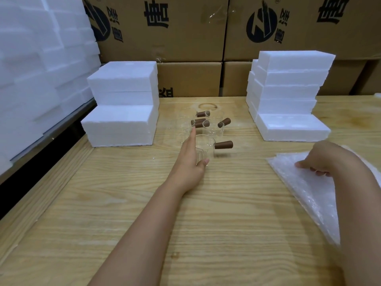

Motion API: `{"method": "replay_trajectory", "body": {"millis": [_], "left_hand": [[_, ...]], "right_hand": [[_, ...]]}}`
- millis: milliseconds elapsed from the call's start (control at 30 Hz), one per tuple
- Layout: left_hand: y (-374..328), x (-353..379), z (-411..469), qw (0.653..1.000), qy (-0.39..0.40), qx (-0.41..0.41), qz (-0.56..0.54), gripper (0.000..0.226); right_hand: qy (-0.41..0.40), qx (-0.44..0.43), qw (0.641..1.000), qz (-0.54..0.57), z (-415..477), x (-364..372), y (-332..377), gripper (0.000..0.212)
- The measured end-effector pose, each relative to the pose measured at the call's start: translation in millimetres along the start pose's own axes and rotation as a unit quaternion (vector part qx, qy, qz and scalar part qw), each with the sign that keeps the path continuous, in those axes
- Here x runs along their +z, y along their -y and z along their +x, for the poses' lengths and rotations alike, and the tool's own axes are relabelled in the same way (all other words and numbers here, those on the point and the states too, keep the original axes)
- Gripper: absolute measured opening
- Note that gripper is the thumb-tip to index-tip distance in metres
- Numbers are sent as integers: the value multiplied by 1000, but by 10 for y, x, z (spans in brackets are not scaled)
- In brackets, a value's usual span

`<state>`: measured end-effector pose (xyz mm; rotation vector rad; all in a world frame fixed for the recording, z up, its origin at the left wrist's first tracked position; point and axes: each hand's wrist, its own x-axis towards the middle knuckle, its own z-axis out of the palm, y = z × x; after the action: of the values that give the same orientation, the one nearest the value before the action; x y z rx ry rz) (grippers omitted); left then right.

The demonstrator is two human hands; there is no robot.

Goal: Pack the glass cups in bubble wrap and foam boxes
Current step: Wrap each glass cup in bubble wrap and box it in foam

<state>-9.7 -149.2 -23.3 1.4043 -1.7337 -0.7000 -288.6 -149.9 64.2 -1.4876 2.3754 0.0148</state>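
Note:
Several clear glass cups with short brown handles stand in a group on the wooden table [144, 203]. The nearest glass cup [207, 146] has its brown handle pointing right. My left hand [191, 159] wraps round this cup, thumb at its near side and fingers along its left wall. Behind it stand the other cups [203, 122], partly hidden because the glass is transparent. A stack of bubble wrap sheets [309, 190] lies at the right. My right hand [325, 159] pinches the top sheet near its far corner.
White foam boxes are stacked at the left [121, 112] and at the right [288, 96] of the cups. A tall wall of foam blocks [37, 69] fills the far left. Printed cardboard cartons [185, 38] line the back of the table.

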Motion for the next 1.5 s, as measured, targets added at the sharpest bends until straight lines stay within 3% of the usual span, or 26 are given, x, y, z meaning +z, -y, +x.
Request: {"method": "replay_trajectory", "body": {"millis": [100, 233, 333, 400, 500, 567, 667, 800, 900, 967, 1033, 1100, 1133, 1233, 1267, 1400, 1500], "left_hand": [[-3, -15, 14, 1000, -3, -2, -11, 93], [-28, -37, -32, 998, -44, 27, -37, 95], [-128, -63, -108, 986, -136, 96, -2, 77], [-219, -81, -142, 958, -227, 171, 29, 62], [-337, -80, -132, 922, -306, 236, -11, 30], [-456, -84, -121, 932, -278, 214, -88, 19], [-620, -87, -82, 949, -226, 154, -159, 26], [-687, -131, -61, 954, -221, 94, -182, 63], [-643, -209, -54, 968, -183, 106, -132, 78], [-656, -231, -47, 974, -159, 130, -92, 58], [-707, -229, -48, 969, -183, 145, -81, 21], [-753, -229, -61, 961, -214, 164, -60, 6], [-782, -241, -70, 958, -226, 174, -40, 4], [-892, -338, -88, 948, -252, 194, 28, 6], [-931, -381, -95, 945, -256, 197, 42, 7], [-1104, -597, -136, 942, -274, 184, 55, 8], [-1234, -806, -183, 940, -280, 197, -10, 5]], "right_hand": [[-10, 11, 999, 29, -34, -105, -23, 28], [-134, -43, 983, 121, -39, -273, -76, 24], [-257, -128, 935, 210, -152, -378, -28, 28], [-280, -196, 888, 306, -305, -455, 40, 26], [-234, -303, 854, 353, -512, -522, 139, 15], [-188, -380, 843, 330, -637, -503, 240, 2], [-117, -446, 841, 284, -730, -410, 388, 15], [-69, -446, 859, 243, -727, -316, 474, 12], [-70, -452, 856, 242, -734, -314, 476, 16], [-59, -462, 842, 272, -771, -327, 493, 21], [-74, -462, 828, 310, -779, -334, 512, 25], [-113, -450, 823, 328, -780, -341, 531, 15], [-118, -442, 828, 323, -780, -344, 537, 7], [-70, -426, 859, 275, -816, -354, 553, 47], [-66, -425, 865, 258, -848, -344, 579, 51], [-157, -427, 864, 216, -836, -244, 686, 8], [-92, -425, 846, 308, -843, -158, 793, 9]]}}
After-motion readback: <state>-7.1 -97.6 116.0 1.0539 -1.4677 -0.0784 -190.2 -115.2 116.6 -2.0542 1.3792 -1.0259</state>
